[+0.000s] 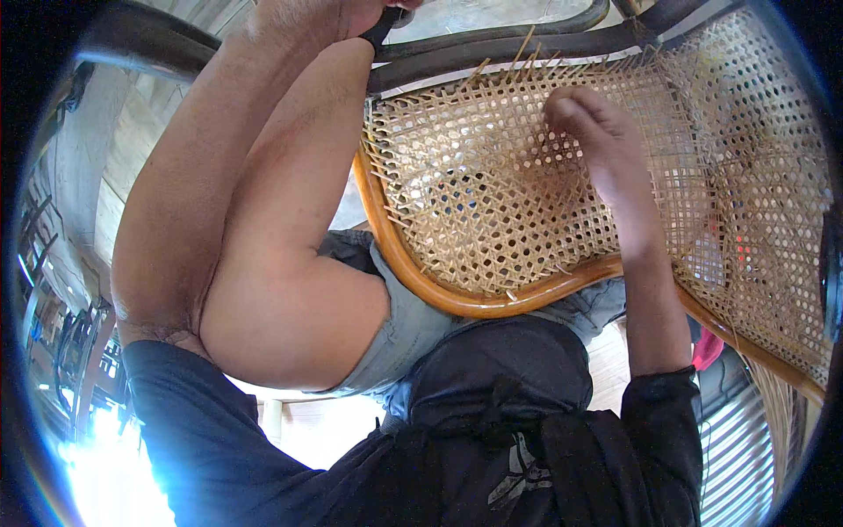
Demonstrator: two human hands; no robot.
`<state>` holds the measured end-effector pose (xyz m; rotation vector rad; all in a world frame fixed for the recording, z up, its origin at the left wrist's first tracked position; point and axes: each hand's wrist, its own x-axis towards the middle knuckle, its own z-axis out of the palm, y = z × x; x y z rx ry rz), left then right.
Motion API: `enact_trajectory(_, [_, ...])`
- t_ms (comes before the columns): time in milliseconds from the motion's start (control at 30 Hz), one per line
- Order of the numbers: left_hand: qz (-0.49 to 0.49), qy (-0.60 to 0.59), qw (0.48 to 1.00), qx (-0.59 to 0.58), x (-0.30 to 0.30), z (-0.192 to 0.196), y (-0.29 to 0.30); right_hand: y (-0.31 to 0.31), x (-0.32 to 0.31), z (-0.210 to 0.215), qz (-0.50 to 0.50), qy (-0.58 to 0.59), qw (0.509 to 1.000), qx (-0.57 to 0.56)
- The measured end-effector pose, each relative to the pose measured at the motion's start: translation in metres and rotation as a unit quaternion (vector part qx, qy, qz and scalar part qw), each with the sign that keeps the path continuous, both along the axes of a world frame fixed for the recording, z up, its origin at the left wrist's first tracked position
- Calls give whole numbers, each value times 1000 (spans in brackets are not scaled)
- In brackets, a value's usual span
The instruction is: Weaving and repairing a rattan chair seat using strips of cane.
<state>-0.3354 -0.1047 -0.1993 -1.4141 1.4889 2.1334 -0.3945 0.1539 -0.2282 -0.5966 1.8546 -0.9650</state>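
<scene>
Plank floor (105, 204) below; cane chair seat (492, 211) at the lap (413, 307), loose strand ends (475, 72) along its far edge. Weaving step, by the look. Right hand (595, 132) curled over the seat, pinch can't be told; left hand (362, 16) cropped at top, grip unclear. Next move likely needs a strand drawn taut.

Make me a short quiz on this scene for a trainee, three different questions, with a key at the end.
1. True or false: the right hand appears in front of the woven cane panel.
2. What colour is the panel's curved lower rim? A) white B) orange-brown C) green
3. Fill in: the left hand is partly cut off at the picture's ____ edge.
Key: 1 true; 2 B; 3 top.
</scene>
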Motion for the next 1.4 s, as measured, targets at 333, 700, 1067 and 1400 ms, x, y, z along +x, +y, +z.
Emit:
enact_trajectory(333, [-725, 217, 617, -216, -15, -50, 53, 18, 16, 44, -98, -69, 984, 135])
enact_trajectory(700, [-696, 221, 618, -290, -29, -62, 76, 14, 33, 54, -68, 79, 954, 282])
enact_trajectory(1067, [-734, 231, 558, -311, -36, -37, 91, 13, 43, 55, -65, 123, 935, 327])
enact_trajectory(1400, [-701, 314, 536, -352, -25, -48, 104, 15, 47, 52, -45, 153, 928, 336])
